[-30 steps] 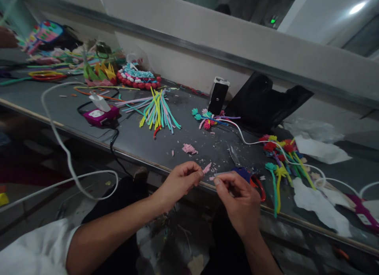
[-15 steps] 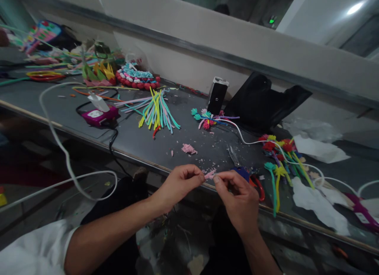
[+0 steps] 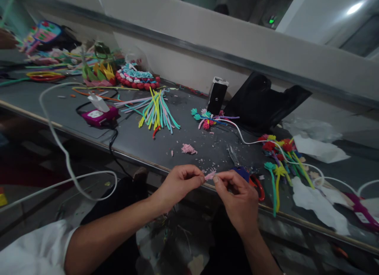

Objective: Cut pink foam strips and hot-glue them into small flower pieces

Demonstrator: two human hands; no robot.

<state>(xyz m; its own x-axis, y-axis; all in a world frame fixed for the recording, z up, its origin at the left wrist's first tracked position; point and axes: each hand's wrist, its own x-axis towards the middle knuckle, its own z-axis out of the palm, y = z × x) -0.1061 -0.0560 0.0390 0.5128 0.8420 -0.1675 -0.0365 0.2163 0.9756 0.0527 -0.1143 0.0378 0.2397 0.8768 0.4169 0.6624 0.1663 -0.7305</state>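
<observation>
Grey workbench (image 3: 142, 142), front edge: left hand (image 3: 177, 185) & right hand (image 3: 239, 200) both pinch-closed on pink foam piece (image 3: 210, 175), opposing ends, keeping it taut; scissors (image 3: 247, 175) adjacent.

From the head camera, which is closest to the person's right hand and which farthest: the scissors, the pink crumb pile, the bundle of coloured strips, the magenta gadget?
Measured from the right hand:
1. Scissors, just beyond it, touching or nearly so.
2. Pink crumb pile, up and to the left on the table.
3. Bundle of coloured strips, farther left and back.
4. Magenta gadget, farthest left, by the black cable.
</observation>
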